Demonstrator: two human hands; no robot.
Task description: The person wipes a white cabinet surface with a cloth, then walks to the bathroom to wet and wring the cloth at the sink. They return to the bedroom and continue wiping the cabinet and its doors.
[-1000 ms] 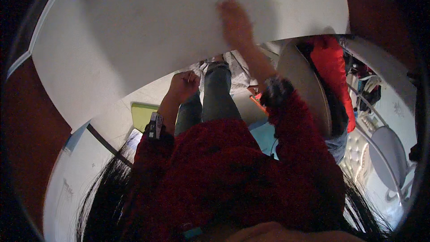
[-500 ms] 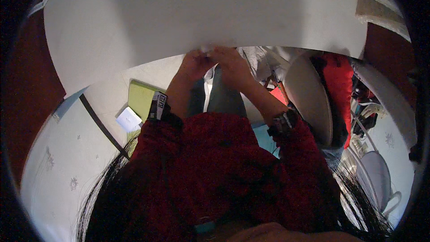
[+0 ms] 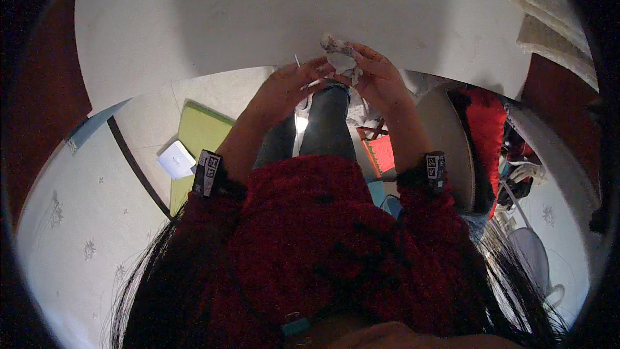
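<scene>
My left hand (image 3: pixel 286 90) is closed at the near edge of the white table (image 3: pixel 245 13). A thin white stick (image 3: pixel 298 60) pokes up from its fingers, and a second whitish bit shows below them; I cannot tell if both are one piece. My right hand (image 3: pixel 382 84) grips a crumpled whitish lump (image 3: pixel 340 59), ragged like wadded tissue, with torn ends hanging down. What it is made of cannot be made out. The fingertips of both hands come close together by the lump, above my knees.
On the floor to the left lie a green flat item (image 3: pixel 203 126) and a white box (image 3: pixel 176 159). To the right are a rounded beige panel (image 3: pixel 445 142), a red cloth (image 3: pixel 485 129) and a red item (image 3: pixel 381 153). Folded pale fabric (image 3: pixel 555 52) sits at the table's far right.
My hands were together at the table edge; now they are farther apart and the right one is higher. The whitish lump and the thin stick have come into clear view.
</scene>
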